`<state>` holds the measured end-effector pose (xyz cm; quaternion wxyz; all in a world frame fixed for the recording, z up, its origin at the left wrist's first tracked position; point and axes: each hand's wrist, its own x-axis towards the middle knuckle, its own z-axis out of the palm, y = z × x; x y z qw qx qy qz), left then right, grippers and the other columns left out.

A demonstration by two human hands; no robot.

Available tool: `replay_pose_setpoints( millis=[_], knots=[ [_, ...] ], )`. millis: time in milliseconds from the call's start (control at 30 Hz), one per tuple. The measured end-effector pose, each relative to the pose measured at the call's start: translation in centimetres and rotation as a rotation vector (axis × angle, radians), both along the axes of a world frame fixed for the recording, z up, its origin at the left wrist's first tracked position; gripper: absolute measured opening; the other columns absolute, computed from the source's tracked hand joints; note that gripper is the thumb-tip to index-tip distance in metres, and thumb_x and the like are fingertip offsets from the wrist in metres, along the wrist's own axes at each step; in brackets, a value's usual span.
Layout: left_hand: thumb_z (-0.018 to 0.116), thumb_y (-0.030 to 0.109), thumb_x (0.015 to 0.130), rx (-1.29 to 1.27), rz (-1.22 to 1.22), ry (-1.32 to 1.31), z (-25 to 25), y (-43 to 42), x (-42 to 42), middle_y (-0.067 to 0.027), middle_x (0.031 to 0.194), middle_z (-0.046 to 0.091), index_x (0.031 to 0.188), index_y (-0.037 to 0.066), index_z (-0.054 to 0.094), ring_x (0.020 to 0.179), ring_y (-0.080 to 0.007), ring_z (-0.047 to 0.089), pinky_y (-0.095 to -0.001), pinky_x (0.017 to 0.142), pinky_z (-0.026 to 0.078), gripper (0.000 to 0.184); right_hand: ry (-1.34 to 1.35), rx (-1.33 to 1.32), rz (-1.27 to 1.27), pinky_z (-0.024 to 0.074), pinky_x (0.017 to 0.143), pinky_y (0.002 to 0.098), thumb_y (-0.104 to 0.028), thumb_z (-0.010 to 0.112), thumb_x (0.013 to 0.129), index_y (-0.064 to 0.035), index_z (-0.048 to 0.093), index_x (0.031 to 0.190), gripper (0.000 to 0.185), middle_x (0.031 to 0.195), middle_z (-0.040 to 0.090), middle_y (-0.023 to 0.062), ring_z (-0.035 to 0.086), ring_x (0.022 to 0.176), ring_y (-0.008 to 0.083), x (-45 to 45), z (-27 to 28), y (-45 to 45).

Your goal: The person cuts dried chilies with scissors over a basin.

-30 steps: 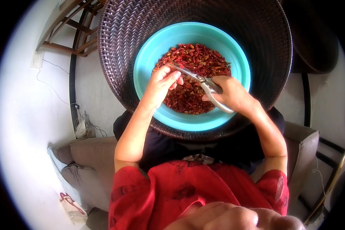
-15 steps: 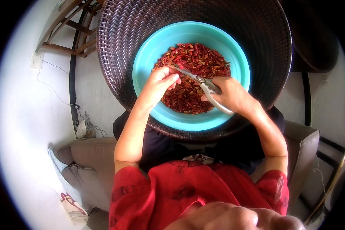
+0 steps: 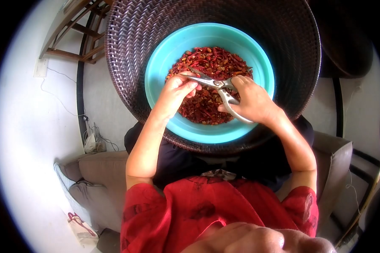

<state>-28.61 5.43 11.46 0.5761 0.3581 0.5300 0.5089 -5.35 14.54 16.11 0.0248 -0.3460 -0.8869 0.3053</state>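
Note:
A turquoise basin [image 3: 158, 55] holds a heap of cut dried red chilies [image 3: 211, 110]. Over the heap, my right hand [image 3: 254, 101] grips the handles of metal scissors [image 3: 218, 84], whose blades are spread and point left. My left hand [image 3: 177, 92] is over the basin's left side, its fingers pinched beside the blade tips. What those fingers hold is too small and too hidden to name.
The basin rests in a large dark woven basket [image 3: 131, 55] above my lap. Behind me is a grey-brown sofa [image 3: 103, 166]. A wooden chair frame [image 3: 67, 54] stands at the upper left, with cables [image 3: 98, 135] below it.
The scissor blades and handles have opened, and the fingers of my right hand have spread with them. My left hand has stayed nearly in place.

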Motion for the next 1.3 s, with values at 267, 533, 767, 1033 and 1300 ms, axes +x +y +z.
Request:
replay_pose_setpoints(
  millis=[267, 533, 767, 1033, 1300],
  knots=[
    [0.058, 0.011, 0.097, 0.003, 0.038, 0.027, 0.4, -0.1, 0.3, -0.0028, 0.092, 0.066, 0.112, 0.004, 0.061, 0.077, -0.0059, 0.055, -0.0203, 0.071, 0.045, 0.017, -0.009, -0.033, -0.012, 0.0513, 0.079, 0.0452, -0.048, 0.075, 0.077, 0.0022, 0.063, 0.095, 0.055, 0.093, 0.065, 0.0217, 0.066, 0.089, 0.0375, -0.3, 0.4, -0.1],
    [0.059, 0.008, 0.096, 0.038, 0.059, 0.028, -0.2, -0.1, -0.8, -0.0006, 0.089, 0.065, 0.106, 0.002, 0.065, 0.074, -0.0064, 0.054, -0.0228, 0.07, 0.046, 0.013, 0.018, -0.179, -0.033, 0.0511, 0.075, 0.0448, -0.04, 0.073, 0.082, 0.0039, 0.067, 0.091, 0.045, 0.084, 0.067, 0.0245, 0.067, 0.081, 0.039, -0.1, 0.2, 0.1],
    [0.058, 0.006, 0.096, -0.005, 0.003, 0.16, 0.7, -0.2, -1.0, 0.0002, 0.086, 0.062, 0.104, 0.0, 0.065, 0.071, -0.0062, 0.054, -0.0221, 0.067, 0.046, 0.012, -0.037, -0.224, -0.037, 0.0511, 0.075, 0.0448, -0.041, 0.072, 0.083, 0.0031, 0.067, 0.091, 0.045, 0.084, 0.068, 0.0242, 0.067, 0.081, 0.0387, 0.1, 0.7, 0.0],
    [0.056, 0.005, 0.096, -0.026, -0.012, 0.192, 1.2, -0.1, -0.6, -0.0008, 0.084, 0.062, 0.104, 0.0, 0.064, 0.066, -0.0058, 0.053, -0.021, 0.06, 0.045, 0.012, -0.071, -0.231, -0.016, 0.052, 0.074, 0.0442, -0.044, 0.072, 0.082, 0.0043, 0.067, 0.088, 0.049, 0.081, 0.068, 0.0238, 0.068, 0.078, 0.038, 0.2, 0.8, 0.2],
    [0.059, 0.009, 0.096, -0.049, -0.003, 0.264, 0.8, 0.0, -0.5, 0.0002, 0.078, 0.061, 0.097, 0.002, 0.065, 0.06, -0.0053, 0.051, -0.0201, 0.055, 0.042, 0.009, -0.062, -0.191, 0.008, 0.0516, 0.074, 0.0437, -0.048, 0.074, 0.08, 0.0024, 0.067, 0.087, 0.051, 0.08, 0.067, 0.0221, 0.068, 0.079, 0.0369, -0.1, 0.5, 0.7]
  ],
)
